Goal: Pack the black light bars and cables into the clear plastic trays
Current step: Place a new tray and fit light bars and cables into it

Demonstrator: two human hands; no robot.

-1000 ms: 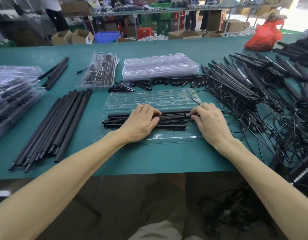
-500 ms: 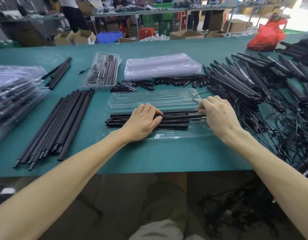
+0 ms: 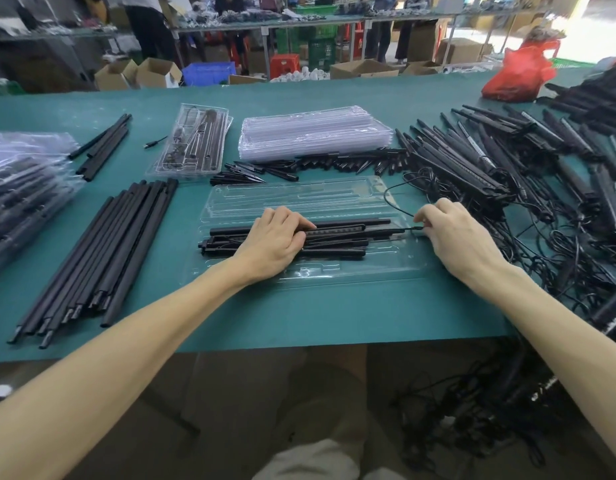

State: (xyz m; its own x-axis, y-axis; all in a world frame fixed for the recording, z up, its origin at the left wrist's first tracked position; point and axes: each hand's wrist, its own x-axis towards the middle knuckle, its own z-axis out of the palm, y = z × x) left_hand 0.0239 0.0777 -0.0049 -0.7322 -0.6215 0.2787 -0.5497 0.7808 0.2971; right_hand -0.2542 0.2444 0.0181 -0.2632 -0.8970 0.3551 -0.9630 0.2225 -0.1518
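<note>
Teal counter (image 3: 334,317): a green-blue surface that spans the whole view and carries everything listed below.
Heap (image 3: 507,161): black light bars lying criss-cross on the right, with thin black cables tangled among them and trailing over the counter's near edge.
Packed trays (image 3: 19,188): a stack of clear trays with dark contents at the far left edge.
Black tubes (image 3: 102,251): long plain tubes laid side by side, left of the open tray (image 3: 299,199), and angled away from the person.
Empty trays (image 3: 313,136): a neat stack of clear plastic behind the open tray, with small pointed black parts (image 3: 334,162) strewn between the two.
Open tray: clear and moulded, it lies flat straight in front of the person with its long side across the view.
Red bag (image 3: 517,76): at the far right back of the counter.
Bundle (image 3: 337,237): several black light bars lying lengthwise in the near half of the open tray.
Left hand (image 3: 275,240): lies on the bundle's left part, with the fingers curled over the bars and clamped on them.
Right hand (image 3: 455,233): at the tray's right end, with thumb and forefinger pinched together on the cable.
Cable (image 3: 412,229): thin and black, it runs from a bar's right end into the pinch and loops over the tray's far right corner toward the heap.
</note>
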